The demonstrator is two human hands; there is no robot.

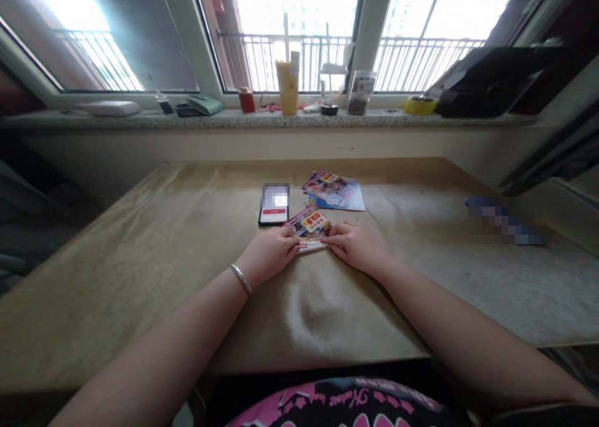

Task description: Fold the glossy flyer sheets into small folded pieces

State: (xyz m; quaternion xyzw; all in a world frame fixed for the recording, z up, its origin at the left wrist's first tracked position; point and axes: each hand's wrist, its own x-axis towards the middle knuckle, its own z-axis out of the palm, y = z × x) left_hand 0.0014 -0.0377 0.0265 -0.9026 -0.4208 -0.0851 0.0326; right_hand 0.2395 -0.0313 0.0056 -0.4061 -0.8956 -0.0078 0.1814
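A small folded colourful flyer (311, 225) with a yellow price tag lies on the tan table (140, 252) in front of me. My left hand (267, 253), a silver bracelet on its wrist, pinches the flyer's near left edge with closed fingers. My right hand (354, 246) pinches the near right edge the same way. Just behind the flyer lies a phone (274, 205) with its screen lit. A second, larger colourful flyer (335, 191) lies flat beyond it to the right.
A blurred object (505, 220) lies at the table's right side. The stone windowsill (140, 120) behind holds a yellow cup (288, 88), a red jar (246, 100), a clear jar (360, 93), a white box (108, 107) and a black case (486, 83).
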